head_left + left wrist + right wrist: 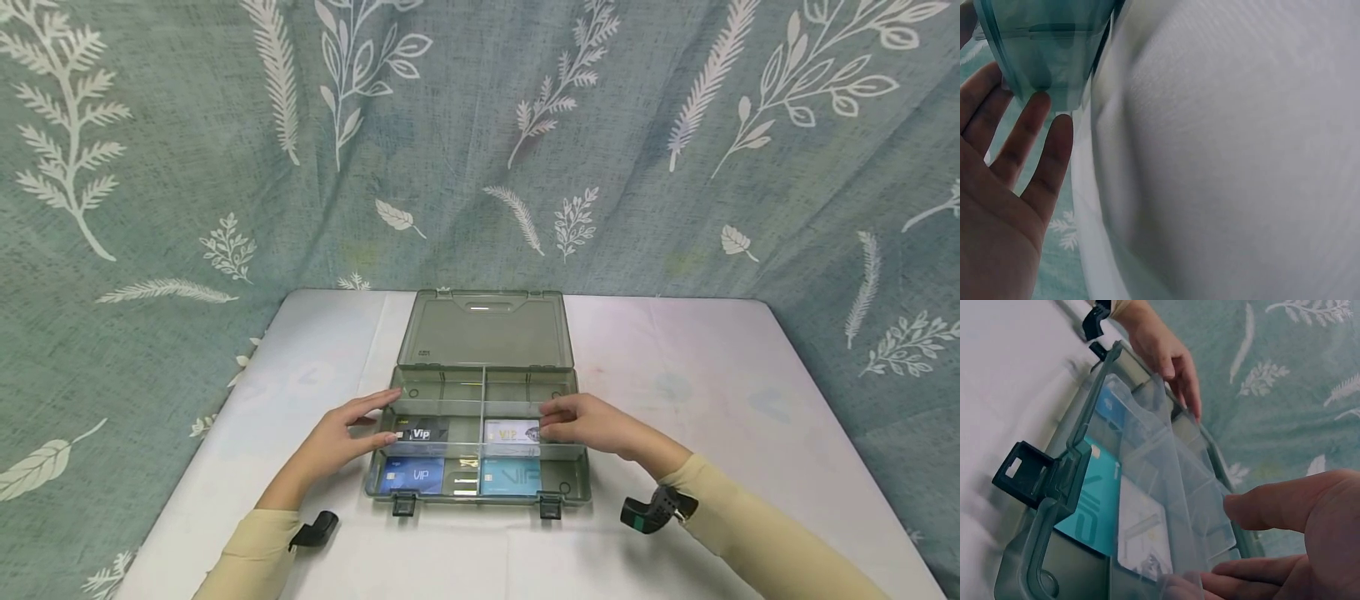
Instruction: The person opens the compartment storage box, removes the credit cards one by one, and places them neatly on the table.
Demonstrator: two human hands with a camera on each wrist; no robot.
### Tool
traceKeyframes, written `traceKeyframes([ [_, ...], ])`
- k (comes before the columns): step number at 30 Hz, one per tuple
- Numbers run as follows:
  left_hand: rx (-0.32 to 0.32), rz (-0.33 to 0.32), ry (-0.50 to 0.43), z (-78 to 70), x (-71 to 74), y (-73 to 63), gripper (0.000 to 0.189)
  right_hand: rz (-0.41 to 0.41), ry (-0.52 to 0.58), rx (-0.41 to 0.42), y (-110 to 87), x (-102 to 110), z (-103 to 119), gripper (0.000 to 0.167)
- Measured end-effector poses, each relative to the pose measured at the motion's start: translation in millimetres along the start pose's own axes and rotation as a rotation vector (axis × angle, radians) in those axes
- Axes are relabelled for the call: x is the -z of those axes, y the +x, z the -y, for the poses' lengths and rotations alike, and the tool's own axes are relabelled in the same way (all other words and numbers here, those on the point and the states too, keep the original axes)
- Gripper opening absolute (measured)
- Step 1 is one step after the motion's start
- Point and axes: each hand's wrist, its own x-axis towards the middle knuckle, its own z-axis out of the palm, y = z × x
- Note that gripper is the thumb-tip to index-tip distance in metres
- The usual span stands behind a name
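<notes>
A translucent grey-green organizer box [378,479] lies with its lid laid back. Clear dividers [525,451] split the inside into compartments. A black Vip card [422,430] and a white VIP card [504,432] lie in the middle row; a blue VIP card [412,476] and a turquoise card [511,477] lie in the front row. My left hand [343,433] touches the box's left side with spread fingers, seen in the left wrist view too. Over the right middle compartment reaches my right hand [596,423], thumb and fingers apart beside the dividers, fingertips partly hidden behind clear plastic.
The raised lid [487,333] lies behind the box. Two dark latches, such as the right latch [550,507], stick out in front. White cloth covers the table [675,358]. A leaf-patterned green curtain [480,167] hangs behind and at both sides.
</notes>
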Motion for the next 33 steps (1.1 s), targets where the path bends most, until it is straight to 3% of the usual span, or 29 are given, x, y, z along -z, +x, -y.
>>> traceKeyframes([
  [13,0.026,0.007,-0.059,6.4,-3.7,-1.9,0.063,-0.005,-0.066,-0.054,11.1,-10,-2,0.053],
  [33,0.006,0.014,-0.092,6.8,-4.7,-3.1,0.060,0.005,-0.059,-0.016,7.1,-13,1,0.050],
])
